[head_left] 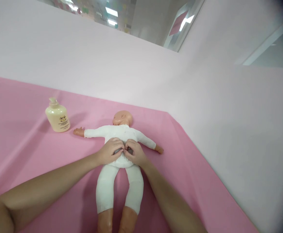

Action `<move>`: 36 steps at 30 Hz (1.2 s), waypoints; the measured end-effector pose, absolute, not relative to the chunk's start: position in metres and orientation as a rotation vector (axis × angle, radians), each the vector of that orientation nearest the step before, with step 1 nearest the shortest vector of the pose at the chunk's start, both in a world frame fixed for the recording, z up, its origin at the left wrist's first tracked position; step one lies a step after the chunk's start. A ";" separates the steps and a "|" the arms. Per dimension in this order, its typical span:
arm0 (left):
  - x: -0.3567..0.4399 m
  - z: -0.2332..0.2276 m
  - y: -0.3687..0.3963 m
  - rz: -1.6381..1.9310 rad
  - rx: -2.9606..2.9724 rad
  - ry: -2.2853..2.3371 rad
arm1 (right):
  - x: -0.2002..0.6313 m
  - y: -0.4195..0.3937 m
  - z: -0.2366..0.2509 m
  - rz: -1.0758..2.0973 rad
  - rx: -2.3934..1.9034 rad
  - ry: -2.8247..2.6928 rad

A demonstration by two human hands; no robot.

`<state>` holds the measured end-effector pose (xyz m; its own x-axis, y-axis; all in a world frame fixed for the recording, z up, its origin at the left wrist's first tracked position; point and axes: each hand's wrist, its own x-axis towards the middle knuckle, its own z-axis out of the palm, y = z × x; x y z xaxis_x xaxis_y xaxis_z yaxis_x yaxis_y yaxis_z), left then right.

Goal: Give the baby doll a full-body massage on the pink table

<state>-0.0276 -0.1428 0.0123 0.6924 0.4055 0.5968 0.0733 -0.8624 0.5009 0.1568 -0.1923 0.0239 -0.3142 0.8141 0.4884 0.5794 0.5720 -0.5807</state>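
Bright, even ceiling light; soft shadows, wide-angle bending, dark right corners.

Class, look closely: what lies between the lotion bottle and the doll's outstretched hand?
Only bare pink cloth separates bottle from doll's hand, per the head view.

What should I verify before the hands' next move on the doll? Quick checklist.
1. Both hands on doll's belly: ok. Left hand and right hand meet at the midriff of the baby doll.
2. Grip on white suit: ok, fingers pinch fabric; a dark patch shows between them.
3. Doll lying flat on pink sheet: ok, arms spread, legs straight.
4. Lotion bottle clear of hands: ok, upright beyond the doll's arm.
5. Fastener type: cannot tell, hidden by the fingers.
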 end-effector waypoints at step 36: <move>-0.027 0.013 -0.142 1.013 2.491 0.390 | 0.157 -0.191 0.023 0.358 -1.111 -2.050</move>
<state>-0.0271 -0.1421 0.0132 0.6950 0.4048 0.5943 0.0980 -0.8721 0.4794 0.1567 -0.1909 0.0226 -0.3301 0.8064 0.4907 0.5922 0.5817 -0.5575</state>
